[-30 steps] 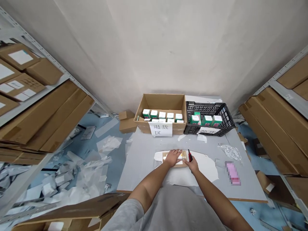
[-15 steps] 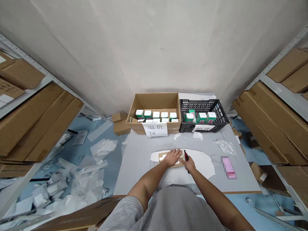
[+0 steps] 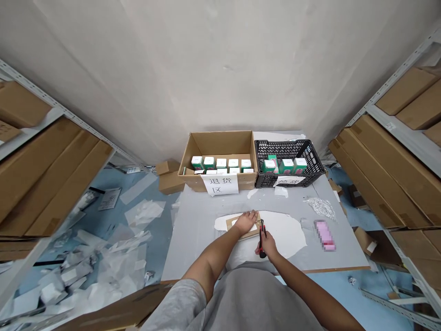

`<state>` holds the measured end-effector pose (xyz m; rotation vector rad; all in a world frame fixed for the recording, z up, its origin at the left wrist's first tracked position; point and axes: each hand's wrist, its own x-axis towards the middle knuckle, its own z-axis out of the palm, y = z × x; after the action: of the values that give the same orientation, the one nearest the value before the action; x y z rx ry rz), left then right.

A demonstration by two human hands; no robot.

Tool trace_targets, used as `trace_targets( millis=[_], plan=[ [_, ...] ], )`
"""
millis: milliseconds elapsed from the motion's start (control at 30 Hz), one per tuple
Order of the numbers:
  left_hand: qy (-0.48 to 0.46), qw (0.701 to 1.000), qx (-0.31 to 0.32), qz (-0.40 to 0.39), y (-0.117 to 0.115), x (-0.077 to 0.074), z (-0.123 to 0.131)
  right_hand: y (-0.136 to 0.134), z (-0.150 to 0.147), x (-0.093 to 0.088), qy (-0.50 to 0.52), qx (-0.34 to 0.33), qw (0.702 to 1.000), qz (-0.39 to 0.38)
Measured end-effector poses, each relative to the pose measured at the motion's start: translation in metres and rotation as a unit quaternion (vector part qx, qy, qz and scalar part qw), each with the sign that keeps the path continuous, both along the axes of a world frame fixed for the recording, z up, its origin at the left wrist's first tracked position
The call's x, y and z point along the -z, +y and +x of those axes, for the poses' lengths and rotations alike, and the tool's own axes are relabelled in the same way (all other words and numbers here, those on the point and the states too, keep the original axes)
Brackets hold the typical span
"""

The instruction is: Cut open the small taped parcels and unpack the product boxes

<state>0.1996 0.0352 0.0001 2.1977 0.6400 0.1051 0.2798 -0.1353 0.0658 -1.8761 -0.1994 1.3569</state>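
Observation:
A small flat cardboard box with a white label lies on a white sheet near the table's front. My left hand rests on top of the box, fingers over its upper right part. My right hand is wrapped round a red and black utility knife, just right of the box. The knife's front end points away from me and is at the box's right edge; whether it touches cannot be made out.
Behind stand a carton and a black crate with green-and-white boxes inside. Bubble wrap and a pink item lie on the right of the table. Shelves with cartons flank both sides; paper scraps litter the left floor.
My right hand has moved back toward me and turned, bringing the knife closer to the box's right edge. The box is slightly tilted compared with before, with my left hand still on it.

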Motion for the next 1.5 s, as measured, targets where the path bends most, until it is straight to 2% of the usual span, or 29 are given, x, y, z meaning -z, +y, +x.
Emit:
trace_targets(
  millis=[200,300,433,567,667,867,1067,1300,1500],
  plan=[
    [0.000,1.000,0.013,0.002,0.002,0.002,0.000,0.014,-0.006,0.003,-0.035,0.011,0.999,-0.036],
    [0.029,0.999,0.030,0.033,0.001,0.000,0.001,0.015,-0.009,0.004,-0.046,0.013,0.998,-0.047],
    [0.080,0.984,0.073,0.143,-0.003,-0.004,0.004,0.012,-0.014,-0.001,-0.048,0.024,0.997,-0.049],
    [0.121,0.947,0.112,0.276,-0.005,-0.008,0.006,0.010,-0.018,-0.005,-0.057,0.049,0.997,-0.036],
    [0.136,0.927,0.123,0.327,-0.007,-0.012,0.007,0.011,-0.021,-0.007,-0.053,0.061,0.996,-0.030],
    [0.138,0.931,0.110,0.320,-0.013,-0.018,0.008,0.024,-0.023,-0.015,-0.049,0.067,0.995,-0.054],
    [0.147,0.933,0.091,0.316,-0.017,-0.021,0.008,0.037,-0.017,-0.025,-0.059,0.046,0.996,-0.057],
    [0.144,0.936,0.101,0.304,-0.011,-0.024,0.008,0.023,-0.017,-0.016,-0.065,0.022,0.996,-0.061],
    [0.143,0.937,0.100,0.303,-0.004,-0.025,0.006,0.027,-0.023,-0.012,-0.066,0.030,0.995,-0.062]
  ],
)
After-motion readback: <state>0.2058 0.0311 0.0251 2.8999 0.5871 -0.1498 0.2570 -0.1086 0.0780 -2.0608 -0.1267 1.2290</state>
